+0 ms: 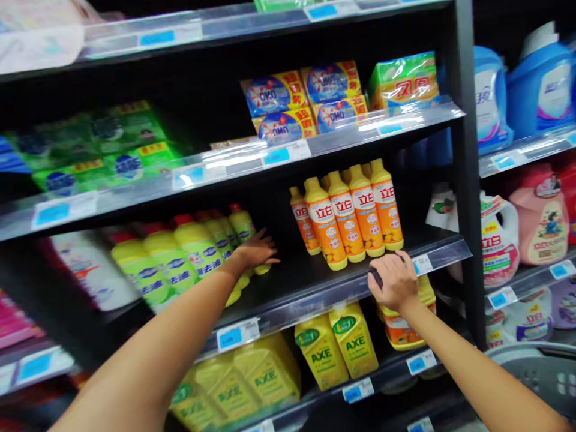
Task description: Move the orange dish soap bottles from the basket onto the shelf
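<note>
The left hand (256, 251) is open with its fingers spread, low in the middle of the frame, just in front of a row of upright lime-and-yellow plastic dish-soap bottles (198, 249) with red caps. The row runs back toward the centre, and yellow bottle bases show beneath the palm. The right hand (393, 282), right of centre, curls over the front lip of a black metal shelf (279, 306), on a small dark object (375, 277) too hidden to identify. Just above and behind that hand, a tight cluster of upright orange-and-yellow Liby dish-soap bottles (344, 216) with yellow caps stands on the shelf.
</note>
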The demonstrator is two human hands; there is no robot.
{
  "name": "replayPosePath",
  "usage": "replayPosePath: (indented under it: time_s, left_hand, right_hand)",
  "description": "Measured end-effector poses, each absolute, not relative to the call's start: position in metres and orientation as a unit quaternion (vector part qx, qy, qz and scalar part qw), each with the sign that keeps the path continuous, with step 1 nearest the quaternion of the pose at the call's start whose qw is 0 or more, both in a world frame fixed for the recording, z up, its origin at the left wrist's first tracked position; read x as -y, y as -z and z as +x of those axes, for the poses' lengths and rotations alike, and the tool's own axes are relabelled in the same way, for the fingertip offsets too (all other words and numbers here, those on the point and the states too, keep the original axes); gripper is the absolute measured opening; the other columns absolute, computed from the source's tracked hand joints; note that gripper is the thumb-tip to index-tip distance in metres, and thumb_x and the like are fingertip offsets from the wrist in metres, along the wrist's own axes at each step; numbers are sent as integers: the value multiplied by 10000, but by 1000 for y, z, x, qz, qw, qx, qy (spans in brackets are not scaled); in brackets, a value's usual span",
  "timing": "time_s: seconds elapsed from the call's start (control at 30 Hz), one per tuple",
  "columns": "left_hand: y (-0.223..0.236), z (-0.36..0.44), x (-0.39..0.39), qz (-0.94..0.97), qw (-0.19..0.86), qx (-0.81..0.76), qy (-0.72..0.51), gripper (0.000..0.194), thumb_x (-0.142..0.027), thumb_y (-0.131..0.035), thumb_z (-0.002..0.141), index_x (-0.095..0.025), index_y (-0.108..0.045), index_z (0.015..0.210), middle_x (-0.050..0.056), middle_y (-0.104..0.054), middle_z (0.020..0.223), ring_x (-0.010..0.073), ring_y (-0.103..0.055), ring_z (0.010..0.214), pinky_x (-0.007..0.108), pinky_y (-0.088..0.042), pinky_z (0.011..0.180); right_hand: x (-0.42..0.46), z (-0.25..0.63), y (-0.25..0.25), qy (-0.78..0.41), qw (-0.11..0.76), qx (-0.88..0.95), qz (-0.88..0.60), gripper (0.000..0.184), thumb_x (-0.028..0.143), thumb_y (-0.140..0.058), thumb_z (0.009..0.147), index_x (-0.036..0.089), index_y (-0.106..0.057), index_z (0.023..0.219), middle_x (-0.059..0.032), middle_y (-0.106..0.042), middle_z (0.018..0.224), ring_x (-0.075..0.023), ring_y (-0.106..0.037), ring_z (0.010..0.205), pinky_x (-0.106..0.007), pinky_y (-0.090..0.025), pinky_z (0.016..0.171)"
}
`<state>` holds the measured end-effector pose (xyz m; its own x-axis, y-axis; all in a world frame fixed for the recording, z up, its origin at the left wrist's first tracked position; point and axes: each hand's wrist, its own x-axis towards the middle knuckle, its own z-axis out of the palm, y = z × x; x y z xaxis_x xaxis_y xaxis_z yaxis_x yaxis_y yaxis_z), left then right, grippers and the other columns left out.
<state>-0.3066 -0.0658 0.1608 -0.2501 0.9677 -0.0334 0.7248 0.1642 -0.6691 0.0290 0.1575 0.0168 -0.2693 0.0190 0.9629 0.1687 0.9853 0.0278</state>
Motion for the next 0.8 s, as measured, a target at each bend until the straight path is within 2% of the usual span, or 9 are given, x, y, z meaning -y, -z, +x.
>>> replayPosePath:
  time_s: [0.1, 0.2, 0.27, 0.5, 0.63, 0.8]
  left_hand:
    - [-166, -275, 74, -564, 217, 756, -250, 374, -395, -449, 1048, -187, -752, 1113, 149, -749, 1141, 296, -641, 1147, 470, -385, 1133]
    - [-164, -238, 97, -550, 206, 787, -189, 529, -474, -285, 1081, -182, -687, 1262, 143, -710, 1248, 293, -634, 1170, 426, -463, 1054]
    - [-155, -214, 119, -552, 175, 808, -111, 598, -512, -224, 1084, -168, -665, 1296, 131, -703, 1278, 286, -628, 1203, 406, -473, 1062]
    - [-110, -178, 163, -467, 72, 878, 80, 672, -524, -129, 1072, -167, -642, 1319, 111, -644, 1430, 262, -567, 1349, 402, -405, 1186]
    - [-105, -185, 160, -460, 60, 880, 102, 673, -555, -158, 1066, -169, -615, 1374, 96, -599, 1495, 257, -506, 1420, 410, -348, 1234]
    - [-110, -180, 158, -487, 33, 866, 106, 672, -540, -159, 1076, -151, -619, 1373, 101, -643, 1434, 226, -563, 1356, 355, -394, 1201]
  right_hand:
    - [-159, 31, -18, 75, 591, 801, -63, 175, 297, -562, 951, 182, -691, 972, -63, -737, 879, -241, -640, 883, -449, -371, 1067]
    - [-161, 32, -20, 89, 579, 808, -71, 184, 315, -570, 954, 181, -695, 964, -68, -729, 872, -246, -637, 877, -453, -375, 1076]
    - [-162, 31, -21, 95, 571, 812, -74, 189, 324, -574, 953, 181, -697, 954, -70, -725, 873, -251, -634, 879, -454, -379, 1078]
    - [-165, 31, -20, 73, 530, 839, -101, 249, 361, -553, 958, 167, -708, 980, -101, -716, 910, -290, -614, 934, -491, -363, 1078]
    - [-168, 30, -19, 93, 527, 839, -98, 263, 385, -539, 967, 179, -700, 990, -90, -709, 900, -281, -607, 920, -472, -369, 1045]
    - [-168, 32, -21, 129, 591, 795, -43, 199, 340, -581, 963, 173, -686, 948, -74, -718, 847, -255, -627, 832, -453, -405, 994]
